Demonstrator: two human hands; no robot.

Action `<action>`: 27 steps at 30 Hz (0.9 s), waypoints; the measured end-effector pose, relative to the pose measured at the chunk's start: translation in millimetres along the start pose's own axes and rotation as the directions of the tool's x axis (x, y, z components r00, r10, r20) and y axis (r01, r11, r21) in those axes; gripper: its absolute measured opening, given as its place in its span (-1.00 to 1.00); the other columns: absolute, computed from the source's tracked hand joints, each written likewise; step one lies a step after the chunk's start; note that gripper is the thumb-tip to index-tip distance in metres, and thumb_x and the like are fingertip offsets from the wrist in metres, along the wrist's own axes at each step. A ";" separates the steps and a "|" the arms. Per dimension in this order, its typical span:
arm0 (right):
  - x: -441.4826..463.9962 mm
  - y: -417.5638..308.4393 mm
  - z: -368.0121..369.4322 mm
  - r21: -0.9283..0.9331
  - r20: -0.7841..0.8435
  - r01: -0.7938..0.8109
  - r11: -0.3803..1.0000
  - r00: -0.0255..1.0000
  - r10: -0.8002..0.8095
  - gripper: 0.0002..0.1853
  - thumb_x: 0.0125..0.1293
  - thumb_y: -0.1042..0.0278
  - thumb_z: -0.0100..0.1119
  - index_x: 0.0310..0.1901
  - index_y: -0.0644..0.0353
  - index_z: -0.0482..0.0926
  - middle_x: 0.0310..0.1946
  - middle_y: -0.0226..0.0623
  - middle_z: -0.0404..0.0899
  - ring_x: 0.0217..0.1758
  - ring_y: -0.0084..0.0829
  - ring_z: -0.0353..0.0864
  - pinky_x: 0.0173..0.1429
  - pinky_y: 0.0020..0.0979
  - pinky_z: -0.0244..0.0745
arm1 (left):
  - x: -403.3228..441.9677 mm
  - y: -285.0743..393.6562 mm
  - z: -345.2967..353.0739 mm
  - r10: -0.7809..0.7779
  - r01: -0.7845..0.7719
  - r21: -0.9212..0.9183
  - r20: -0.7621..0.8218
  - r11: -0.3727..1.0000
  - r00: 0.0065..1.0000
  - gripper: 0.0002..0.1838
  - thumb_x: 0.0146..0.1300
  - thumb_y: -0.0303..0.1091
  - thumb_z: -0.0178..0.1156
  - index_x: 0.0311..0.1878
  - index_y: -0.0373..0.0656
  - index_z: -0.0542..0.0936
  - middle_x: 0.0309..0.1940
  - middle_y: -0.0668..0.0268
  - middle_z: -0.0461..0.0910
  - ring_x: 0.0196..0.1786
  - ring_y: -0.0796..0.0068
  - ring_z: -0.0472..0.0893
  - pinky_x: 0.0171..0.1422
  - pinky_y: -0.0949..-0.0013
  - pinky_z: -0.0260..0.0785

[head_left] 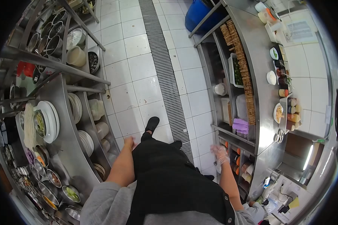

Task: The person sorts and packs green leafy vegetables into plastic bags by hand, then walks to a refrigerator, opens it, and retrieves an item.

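Note:
My left hand hangs beside the black apron, near the left counter's lower shelves. Its fingers are small and partly turned from view, and I see nothing in it. My right hand wears a clear plastic glove and is held out on the other side, fingers loosely apart and nothing in them. Closest to it is the right counter's lower shelf with orange-lidded containers. A black shoe is set forward on the white tiles.
A floor drain grate runs down the aisle. Stacked plates and bowls of food line the left counter. On the right are a blue barrel, a purple cloth bundle and bottles. Another person's sleeve shows at lower right.

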State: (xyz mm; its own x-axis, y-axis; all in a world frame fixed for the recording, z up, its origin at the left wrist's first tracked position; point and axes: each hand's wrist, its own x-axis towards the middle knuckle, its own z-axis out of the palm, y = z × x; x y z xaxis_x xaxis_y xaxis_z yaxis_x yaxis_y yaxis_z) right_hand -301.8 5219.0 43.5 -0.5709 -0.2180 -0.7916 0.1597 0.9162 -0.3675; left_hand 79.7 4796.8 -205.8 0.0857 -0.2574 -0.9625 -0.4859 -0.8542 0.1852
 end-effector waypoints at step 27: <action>52.9 -93.3 27.6 -0.468 -0.011 0.322 0.823 0.929 -0.369 -0.58 0.44 0.07 0.13 0.13 0.21 0.66 -0.05 -0.07 0.75 0.03 -0.30 0.73 0.10 -0.27 0.57 | -464.8 407.9 61.1 0.844 -0.849 -0.066 -0.170 -0.525 -0.509 -0.83 -0.09 -0.74 -0.06 -0.61 -0.21 0.35 -0.59 0.35 0.33 -0.58 0.45 0.26 -0.50 0.40 0.06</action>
State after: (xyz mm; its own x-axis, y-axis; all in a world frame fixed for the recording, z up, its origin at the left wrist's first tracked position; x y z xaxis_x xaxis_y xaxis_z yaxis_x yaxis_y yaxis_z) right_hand -324.6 5112.7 22.4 -0.5983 -0.5373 -0.5944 -0.4291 0.8413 -0.3286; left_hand -211.5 4595.7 304.9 -0.3061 -0.6668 0.6794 0.2399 0.6366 0.7329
